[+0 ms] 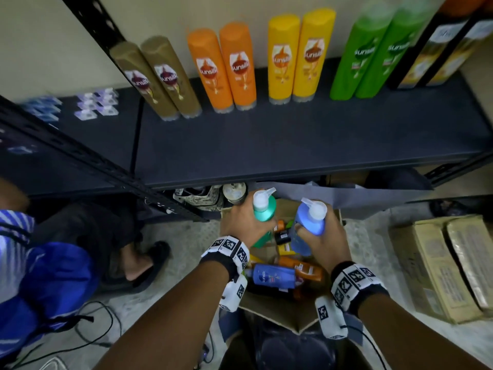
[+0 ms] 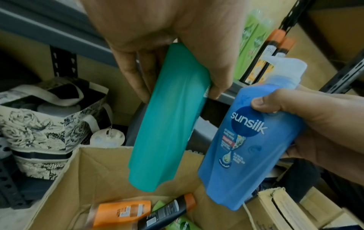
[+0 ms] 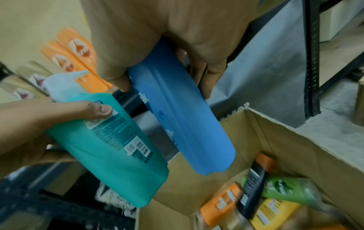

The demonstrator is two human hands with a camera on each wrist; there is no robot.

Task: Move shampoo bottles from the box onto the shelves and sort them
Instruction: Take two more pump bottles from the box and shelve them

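Left hand (image 1: 246,218) fingers (image 2: 135,73) wrapped the teal bottle (image 1: 264,217) near its upper part, thumb on the label side, cap up. Right hand (image 1: 324,236) fingers (image 3: 208,77) clamped the blue Sunsilk bottle (image 1: 306,225) the same way, thumb on the front label, white flip cap on top. Both bottles were held side by side, close but not touching as far as the head view showed, above the open cardboard box (image 1: 298,316) on the floor.

Inside the box lay more bottles: 1 blue Sunsilk bottle lying flat (image 1: 272,275), an orange bottle (image 1: 306,269) beside it, a black bottle with orange cap (image 2: 169,208), plus green and yellow ones, blurred in the right wrist view.

Above the box ran the dark shelf (image 1: 266,145). At its back stood 2 tan bottles (image 1: 157,76), 2 orange shelf bottles (image 1: 224,68), 2 yellow bottles (image 1: 298,57), 2 green bottles (image 1: 370,52) and what looked like 2 black bottles (image 1: 437,49) at the right edge, partly cut off. Small sachets (image 1: 96,102) lay at the shelf's left end.

A patterned bag (image 2: 39,129) sat under the shelf, left of the box. A closed carton (image 1: 440,263) stood on the floor to the right.
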